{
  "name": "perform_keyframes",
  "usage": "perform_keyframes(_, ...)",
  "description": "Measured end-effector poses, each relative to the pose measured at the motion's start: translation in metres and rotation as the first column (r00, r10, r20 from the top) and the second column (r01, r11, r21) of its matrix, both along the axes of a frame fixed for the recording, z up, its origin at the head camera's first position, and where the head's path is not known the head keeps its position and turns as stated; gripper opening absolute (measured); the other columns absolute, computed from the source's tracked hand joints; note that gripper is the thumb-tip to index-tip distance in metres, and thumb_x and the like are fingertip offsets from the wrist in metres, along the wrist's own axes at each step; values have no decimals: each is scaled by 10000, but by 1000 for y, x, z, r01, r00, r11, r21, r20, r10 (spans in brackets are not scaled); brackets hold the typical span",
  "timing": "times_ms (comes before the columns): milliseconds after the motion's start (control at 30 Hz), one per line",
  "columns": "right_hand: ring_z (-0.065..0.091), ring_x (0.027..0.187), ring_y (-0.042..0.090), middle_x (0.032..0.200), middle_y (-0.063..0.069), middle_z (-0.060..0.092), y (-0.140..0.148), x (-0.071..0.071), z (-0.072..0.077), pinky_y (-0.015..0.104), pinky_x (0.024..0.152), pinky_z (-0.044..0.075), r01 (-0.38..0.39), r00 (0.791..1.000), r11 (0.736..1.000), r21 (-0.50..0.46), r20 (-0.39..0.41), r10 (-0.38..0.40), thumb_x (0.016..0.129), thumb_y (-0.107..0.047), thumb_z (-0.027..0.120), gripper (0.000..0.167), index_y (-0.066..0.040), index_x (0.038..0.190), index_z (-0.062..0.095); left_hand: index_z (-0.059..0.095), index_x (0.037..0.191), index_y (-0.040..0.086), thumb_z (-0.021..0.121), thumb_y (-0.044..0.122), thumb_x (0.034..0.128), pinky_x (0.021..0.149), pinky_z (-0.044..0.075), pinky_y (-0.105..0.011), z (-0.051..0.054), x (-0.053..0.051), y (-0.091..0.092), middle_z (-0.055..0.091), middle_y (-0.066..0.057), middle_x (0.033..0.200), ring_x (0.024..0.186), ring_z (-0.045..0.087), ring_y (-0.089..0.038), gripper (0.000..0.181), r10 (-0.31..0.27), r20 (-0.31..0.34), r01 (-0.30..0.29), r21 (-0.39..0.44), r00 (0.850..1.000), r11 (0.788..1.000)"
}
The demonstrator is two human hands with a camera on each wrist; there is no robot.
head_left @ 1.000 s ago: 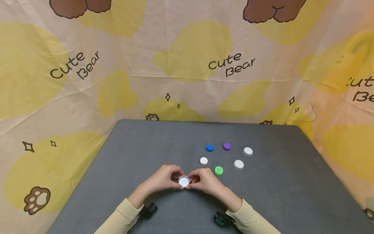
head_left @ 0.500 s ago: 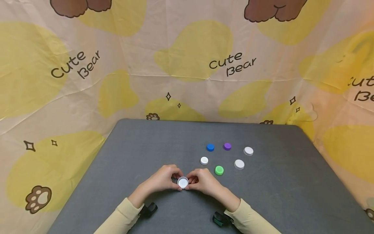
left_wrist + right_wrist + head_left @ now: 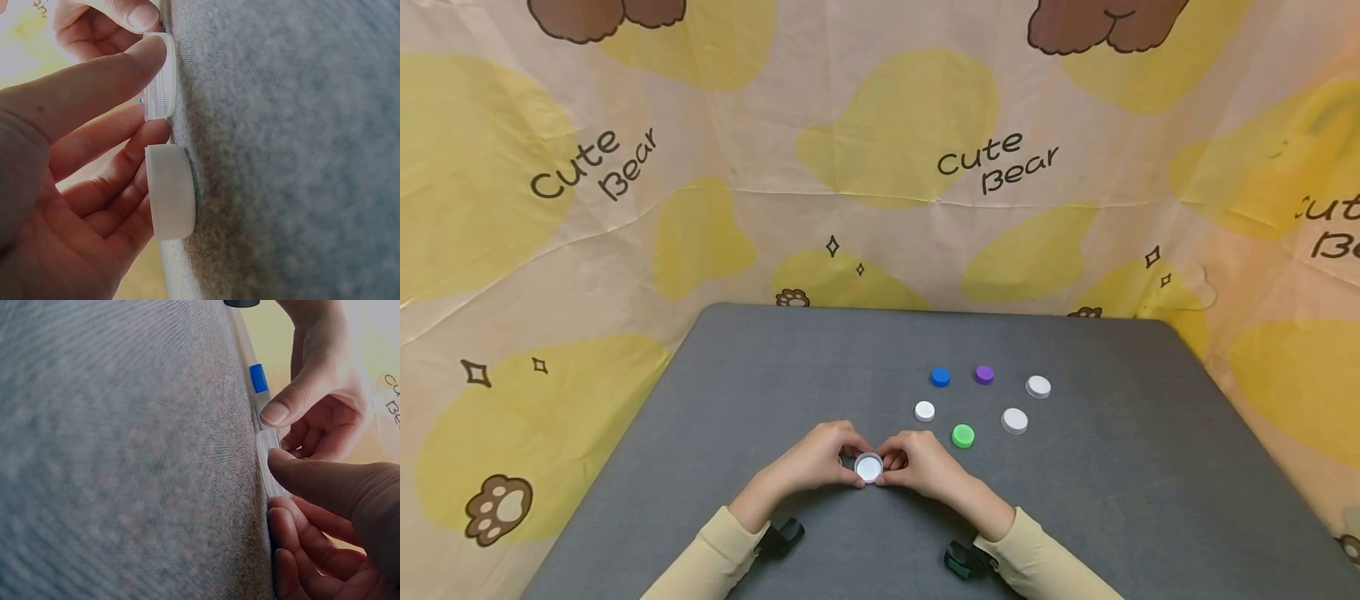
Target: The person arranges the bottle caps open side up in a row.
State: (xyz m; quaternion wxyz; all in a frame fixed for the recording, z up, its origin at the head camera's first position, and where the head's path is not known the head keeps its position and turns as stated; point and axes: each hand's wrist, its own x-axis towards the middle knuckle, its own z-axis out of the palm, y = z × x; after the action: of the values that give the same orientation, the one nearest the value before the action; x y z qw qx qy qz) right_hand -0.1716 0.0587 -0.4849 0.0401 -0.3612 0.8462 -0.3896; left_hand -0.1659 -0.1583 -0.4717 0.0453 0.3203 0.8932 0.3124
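Observation:
Both hands meet at a round white disc with a clear rim (image 3: 868, 468), low in the middle of the head view. From its left side, my left hand (image 3: 817, 456) pinches the edge between thumb and fingers; my right hand (image 3: 927, 463) pinches the opposite edge. The left wrist view has the left thumb on the disc's ridged clear side (image 3: 160, 87), and a white cap (image 3: 172, 192) standing beside the lower fingers. In the right wrist view the right thumb presses the clear side (image 3: 270, 450), with a blue piece (image 3: 259, 379) past it near the left hand.
On the grey table (image 3: 737, 375), beyond the right hand, lie a green cap (image 3: 963, 436), a small white cap (image 3: 924, 411), a blue cap (image 3: 940, 377), a purple cap (image 3: 984, 375) and two clear-rimmed white discs (image 3: 1014, 421), (image 3: 1038, 386). A patterned cloth (image 3: 880, 167) hangs behind.
The held disc has shifted slightly left, with the right hand following it. Both hands keep their pinch on it, and the caps beyond stay where they lay.

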Motion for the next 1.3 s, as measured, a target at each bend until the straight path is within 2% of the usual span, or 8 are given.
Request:
perform_keyframes(167,592,667,9,737,-5,657,0,-1,1,139,607,472,30,999,999,38,32,-32,724,-169,825,254,-61,929,720,734,983,116,867,206,648,681,450,-193,1,-1,1,607,21,826,762,564,-93,371,5,-1,-5,-20,1000,1000)
perform_keyframes(433,607,673,39,747,-5,656,2,0,4,154,615,485,36,998,999,29,43,-37,722,-174,828,265,-62,937,718,726,1006,109,866,221,653,690,448,-204,3,-3,2,607,20,846,780,562,-109,396,-7,2,7,-33,1000,999)
perform_keyframes(633,639,695,77,782,19,684,11,0,10,194,637,516,46,998,998,37,41,-48,729,-175,822,290,-46,964,712,712,1044,79,837,246,702,738,490,-247,11,-8,6,630,-11,898,832,599,-148,401,-13,-9,13,-25,1000,1000)
perform_keyframes(700,645,702,65,798,21,697,16,-1,13,195,646,521,62,997,997,36,36,-64,729,-174,822,302,-43,976,710,703,1064,66,822,251,727,765,507,-289,15,-11,10,634,-31,922,859,612,-173,403,-12,-11,12,-10,1000,1000)
perform_keyframes(833,651,707,56,817,29,708,26,-5,18,188,650,521,100,994,995,16,39,-101,737,-176,815,311,-39,993,705,691,1089,71,812,280,744,771,501,-290,22,-17,21,629,-33,943,877,608,-178,422,-5,-19,5,2,1000,1000)
perform_keyframes(933,651,714,72,838,42,705,33,-7,20,186,647,517,125,990,992,-7,59,-125,751,-178,804,313,-33,1009,699,691,1086,90,812,296,744,747,482,-252,23,-22,29,623,-22,938,861,592,-160,417,-10,-47,9,-8,999,1000)
perform_keyframes(1067,652,736,90,879,58,704,41,-11,24,185,656,516,163,985,987,-17,60,-161,766,-189,793,325,-32,1033,694,692,1074,87,814,293,743,737,476,-258,24,-28,39,624,-49,936,857,591,-187,409,-19,-73,18,-16,997,1000)
perform_keyframes(1300,670,788,156,921,80,702,62,-21,28,264,694,551,247,969,968,-43,26,-246,755,-180,801,333,-35,1035,696,692,1070,89,816,260,745,770,492,-245,27,-42,63,640,-59,968,897,615,-208,388,-31,-37,31,2,999,1000)
